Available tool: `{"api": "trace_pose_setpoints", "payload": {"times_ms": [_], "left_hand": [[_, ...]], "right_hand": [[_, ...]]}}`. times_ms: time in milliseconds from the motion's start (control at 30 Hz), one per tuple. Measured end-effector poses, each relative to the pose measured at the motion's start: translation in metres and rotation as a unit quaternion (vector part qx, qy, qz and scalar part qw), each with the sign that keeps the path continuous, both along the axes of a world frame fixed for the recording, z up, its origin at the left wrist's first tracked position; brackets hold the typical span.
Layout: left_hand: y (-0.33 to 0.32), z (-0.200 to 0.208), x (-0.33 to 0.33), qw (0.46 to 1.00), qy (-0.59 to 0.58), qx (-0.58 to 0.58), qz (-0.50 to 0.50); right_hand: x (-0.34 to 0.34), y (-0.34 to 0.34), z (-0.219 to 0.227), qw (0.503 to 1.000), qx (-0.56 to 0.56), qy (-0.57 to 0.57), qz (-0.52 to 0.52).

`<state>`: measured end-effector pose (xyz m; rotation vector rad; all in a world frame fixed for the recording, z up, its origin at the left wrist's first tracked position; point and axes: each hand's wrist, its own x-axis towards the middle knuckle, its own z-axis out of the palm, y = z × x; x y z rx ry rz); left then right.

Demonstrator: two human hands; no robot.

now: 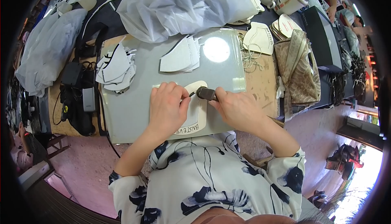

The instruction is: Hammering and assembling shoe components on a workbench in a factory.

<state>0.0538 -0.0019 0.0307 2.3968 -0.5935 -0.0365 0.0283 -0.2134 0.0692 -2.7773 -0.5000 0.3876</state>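
Observation:
A cream template (202,112) with dark lettering along its lower edge lies on the grey board in front of me, with a white piece (190,117) on it. My left hand (168,107) rests over its left side. Thumb and forefinger pinch together at a short black strip (192,94) near the template's top. My right hand (239,107) is closed round a hammer (206,93), mostly hidden by the fingers. The dark hammer head is over the template's upper part, close to my left fingertips; whether it touches cannot be made out.
White cut pieces with black edges (116,70) and another stack (181,57) lie on the grey board (140,53). Beyond are a plastic bag (171,10), cord (253,57), more templates (259,38) and a mug (291,1). A patterned bag (299,69) stands at right.

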Motion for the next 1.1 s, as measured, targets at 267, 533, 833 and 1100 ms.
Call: {"api": "trace_pose_setpoints", "payload": {"times_ms": [267, 533, 833, 1100], "left_hand": [[-0.002, -0.003, -0.008, 0.997, 0.049, -0.045, 0.036], [-0.007, -0.01, -0.019, 0.997, -0.017, -0.046, 0.052], [-0.009, -0.012, -0.023, 0.995, 0.018, -0.055, 0.075], [-0.015, -0.016, -0.031, 0.994, -0.048, -0.052, 0.085]], "right_hand": [[-0.001, 0.002, -0.004, 1.0, 0.004, -0.008, -0.01], [-0.001, 0.002, -0.005, 1.0, 0.002, -0.015, -0.003], [-0.001, 0.0, -0.006, 1.0, 0.017, -0.013, -0.001], [-0.001, 0.0, -0.006, 1.0, 0.015, -0.016, -0.002]]}}
